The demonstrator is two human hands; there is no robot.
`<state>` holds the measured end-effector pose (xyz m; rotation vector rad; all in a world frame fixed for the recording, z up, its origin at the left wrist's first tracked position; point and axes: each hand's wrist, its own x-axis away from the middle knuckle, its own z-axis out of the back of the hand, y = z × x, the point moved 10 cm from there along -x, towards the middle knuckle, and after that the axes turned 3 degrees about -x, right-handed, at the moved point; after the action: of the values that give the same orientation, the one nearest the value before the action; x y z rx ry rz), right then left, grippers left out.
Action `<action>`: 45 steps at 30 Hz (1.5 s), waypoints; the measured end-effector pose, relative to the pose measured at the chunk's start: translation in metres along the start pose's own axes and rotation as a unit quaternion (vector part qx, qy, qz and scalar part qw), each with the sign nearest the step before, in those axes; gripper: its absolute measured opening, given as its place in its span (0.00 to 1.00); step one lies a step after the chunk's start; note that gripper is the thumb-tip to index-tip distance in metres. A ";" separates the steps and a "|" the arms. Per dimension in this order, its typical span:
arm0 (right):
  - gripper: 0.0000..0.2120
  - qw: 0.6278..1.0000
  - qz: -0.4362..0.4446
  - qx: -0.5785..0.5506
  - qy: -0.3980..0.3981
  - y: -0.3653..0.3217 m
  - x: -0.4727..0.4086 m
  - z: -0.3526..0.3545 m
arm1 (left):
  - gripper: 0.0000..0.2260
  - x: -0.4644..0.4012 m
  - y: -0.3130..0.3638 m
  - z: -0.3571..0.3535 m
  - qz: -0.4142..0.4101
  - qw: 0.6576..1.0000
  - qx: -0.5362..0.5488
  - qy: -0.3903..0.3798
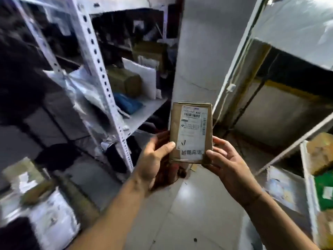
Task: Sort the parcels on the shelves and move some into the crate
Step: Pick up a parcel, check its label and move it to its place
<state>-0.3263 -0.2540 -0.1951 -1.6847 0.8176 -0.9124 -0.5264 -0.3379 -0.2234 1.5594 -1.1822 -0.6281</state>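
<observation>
A small flat brown cardboard parcel [191, 130] with a white shipping label and a printed sticker stands upright in front of me, label side facing me. My left hand [153, 159] holds its lower left edge, thumb on the front. My right hand [223, 163] grips its lower right corner, thumb on the front. A white metal shelf rack [106, 83] on the left carries several parcels: brown boxes, a white padded bag, a blue bag. No crate is in view.
A second shelf rack [306, 159] on the right holds a green parcel [324, 192] and brown and white packets. More parcels lie at lower left [45, 213]. A grey pillar [201, 51] stands ahead. A narrow tiled aisle [189, 213] runs between the racks.
</observation>
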 end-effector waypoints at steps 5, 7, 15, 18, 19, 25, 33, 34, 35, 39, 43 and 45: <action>0.25 0.990 -0.062 0.054 -0.117 0.049 -0.013 -0.101 | 0.16 0.053 -0.008 0.116 -0.016 0.988 -0.002 0.157; 0.23 0.980 -0.081 0.069 -0.166 0.069 -0.015 -0.136 | 0.19 0.082 -0.012 0.150 -0.028 0.975 0.009 0.221; 0.23 0.898 -0.172 0.115 -0.388 0.169 0.016 -0.266 | 0.22 0.221 -0.048 0.242 -0.016 0.898 0.071 0.434; 0.22 0.865 -0.198 0.140 -0.439 0.204 0.035 -0.318 | 0.18 0.266 -0.059 0.278 -0.014 0.871 0.081 0.485; 0.22 0.857 -0.203 0.150 -0.449 0.215 0.041 -0.336 | 0.16 0.279 -0.063 0.291 -0.012 0.863 0.083 0.498; 0.19 0.824 -0.219 0.186 -0.489 0.289 0.064 -0.456 | 0.15 0.325 -0.084 0.408 -0.012 0.816 0.103 0.569; 0.23 0.818 -0.286 0.173 -0.469 0.420 0.037 -0.583 | 0.11 0.297 -0.129 0.589 0.044 0.780 0.140 0.609; 0.23 0.822 -0.293 0.166 -0.459 0.434 0.031 -0.597 | 0.09 0.290 -0.134 0.610 0.044 0.778 0.140 0.611; 0.22 0.826 -0.299 0.164 -0.449 0.449 0.024 -0.611 | 0.08 0.284 -0.138 0.629 0.044 0.773 0.143 0.616; 0.04 0.857 -0.279 0.189 -0.391 0.515 -0.013 -0.657 | 0.11 0.260 -0.161 0.702 0.052 0.762 0.147 0.629; 0.04 0.880 -0.315 0.158 -0.317 0.584 -0.034 -0.689 | 0.15 0.242 -0.185 0.771 0.074 0.763 0.132 0.629; 0.09 0.887 -0.371 0.113 -0.251 0.607 -0.036 -0.696 | 0.16 0.229 -0.191 0.798 0.079 0.775 0.116 0.616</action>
<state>-1.0049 -0.6938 -0.6428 -1.9175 -0.3130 -0.9443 -1.0468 -0.8805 -0.6244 1.5585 -0.3298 0.6704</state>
